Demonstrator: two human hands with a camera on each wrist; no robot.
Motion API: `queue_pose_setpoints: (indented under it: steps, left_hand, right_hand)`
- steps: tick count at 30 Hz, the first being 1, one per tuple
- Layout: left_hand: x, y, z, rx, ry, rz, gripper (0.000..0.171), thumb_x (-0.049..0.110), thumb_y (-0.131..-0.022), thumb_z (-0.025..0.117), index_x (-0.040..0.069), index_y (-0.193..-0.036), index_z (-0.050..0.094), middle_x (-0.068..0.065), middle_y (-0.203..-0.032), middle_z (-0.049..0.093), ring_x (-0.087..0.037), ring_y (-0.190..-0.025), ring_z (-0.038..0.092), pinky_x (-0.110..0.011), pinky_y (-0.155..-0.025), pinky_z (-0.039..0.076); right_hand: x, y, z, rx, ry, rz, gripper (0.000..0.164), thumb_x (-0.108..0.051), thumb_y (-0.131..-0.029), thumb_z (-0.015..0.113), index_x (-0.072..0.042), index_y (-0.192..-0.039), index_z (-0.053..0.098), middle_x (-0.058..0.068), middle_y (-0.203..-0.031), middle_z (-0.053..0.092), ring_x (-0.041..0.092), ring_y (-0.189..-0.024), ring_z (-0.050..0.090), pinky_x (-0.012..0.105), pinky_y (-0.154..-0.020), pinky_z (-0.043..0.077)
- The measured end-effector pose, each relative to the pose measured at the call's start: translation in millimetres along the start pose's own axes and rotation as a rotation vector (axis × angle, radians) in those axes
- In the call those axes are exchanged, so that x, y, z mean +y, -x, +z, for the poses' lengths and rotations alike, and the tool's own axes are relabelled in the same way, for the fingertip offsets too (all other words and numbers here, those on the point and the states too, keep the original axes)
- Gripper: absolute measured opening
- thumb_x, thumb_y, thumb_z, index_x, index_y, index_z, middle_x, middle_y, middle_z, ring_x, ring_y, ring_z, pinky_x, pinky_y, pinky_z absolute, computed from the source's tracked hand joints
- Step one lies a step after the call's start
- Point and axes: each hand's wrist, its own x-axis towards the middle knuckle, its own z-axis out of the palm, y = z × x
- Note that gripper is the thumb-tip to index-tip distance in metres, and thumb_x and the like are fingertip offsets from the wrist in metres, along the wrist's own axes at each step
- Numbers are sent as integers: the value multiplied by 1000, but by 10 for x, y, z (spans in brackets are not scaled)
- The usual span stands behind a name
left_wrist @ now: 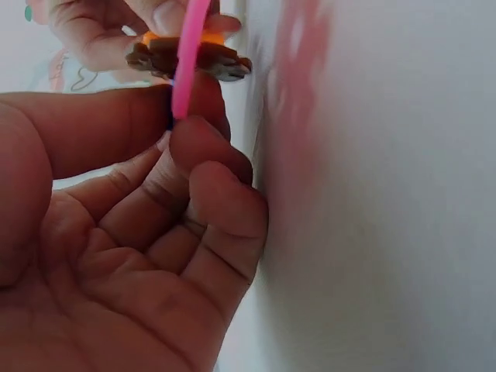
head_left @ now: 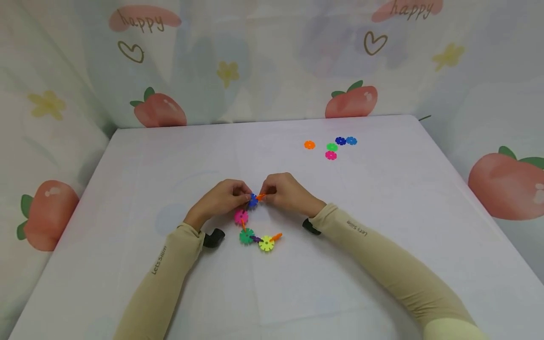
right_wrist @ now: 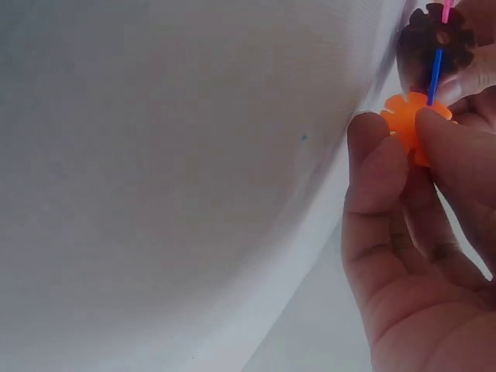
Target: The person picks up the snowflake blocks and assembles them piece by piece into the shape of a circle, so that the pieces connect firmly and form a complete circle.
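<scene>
In the head view my left hand [head_left: 223,197] pinches a blue notched disc [head_left: 253,201] between thumb and fingers. My right hand [head_left: 289,193] pinches an orange notched disc [right_wrist: 407,118], which meets the blue one's edge. From the blue disc a curved chain of slotted plastic discs runs toward the front: a brown disc [right_wrist: 417,48], a pink disc [head_left: 241,216], an orange one seen nearly edge-on, a green disc [head_left: 246,236], a purple disc [head_left: 256,239], a yellow disc [head_left: 267,243] and an orange end disc [head_left: 277,236]. Fingers partly cover the blue and brown discs.
Toward the back right of the white-covered table [head_left: 382,198] lie several loose discs: orange [head_left: 310,145], light green [head_left: 332,147], pink [head_left: 331,155], dark blue [head_left: 340,140] and lighter blue [head_left: 351,140]. A printed curtain [head_left: 272,56] stands behind the table.
</scene>
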Motion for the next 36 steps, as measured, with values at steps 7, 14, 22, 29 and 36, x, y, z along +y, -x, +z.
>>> queue_pose_setpoints:
  steps: [7, 14, 22, 29, 36]
  left_hand:
    - [3, -11, 19, 21, -9, 3, 13, 9, -107, 64, 0, -112, 72, -8, -96, 71, -21, -88, 62, -33, -83, 52]
    - [-41, 5, -17, -5, 21, 38, 16, 9, -107, 62, 1, -115, 72, -7, -92, 70, -20, -87, 61, -33, -83, 49]
    - [-58, 29, -68, -35, -5, 57, 20, 13, -109, 61, 5, -122, 73, -6, -94, 70, -21, -88, 61, -36, -85, 49]
    - [-55, 17, -77, -47, -17, 51, 18, 15, -109, 63, 4, -117, 73, -5, -96, 69, -21, -89, 60, -33, -82, 50]
    - [-57, 12, -49, -69, -21, 99, 19, 9, -108, 62, 2, -121, 75, -5, -98, 69, -19, -90, 59, -32, -83, 49]
  right_hand:
    - [-38, -31, 30, 4, 80, -114, 9, 10, -91, 78, 1, -89, 79, 5, -86, 72, 18, -81, 66, 32, -77, 56]
    - [-42, -60, 25, -31, 101, -90, 6, 6, -94, 77, 0, -93, 79, 4, -90, 72, 19, -84, 65, 32, -80, 55]
    - [42, -45, -112, -75, -45, 49, 21, -14, -96, 81, -4, -114, 76, 2, -105, 74, 19, -94, 69, 35, -83, 57]
    - [178, -96, -412, 38, -34, 156, 27, -27, -104, 71, -6, -120, 75, 7, -114, 73, 25, -103, 68, 40, -87, 57]
    - [526, -126, -769, 168, -16, 260, 30, -23, -108, 64, 0, -125, 72, 15, -122, 71, 33, -115, 64, 46, -96, 53]
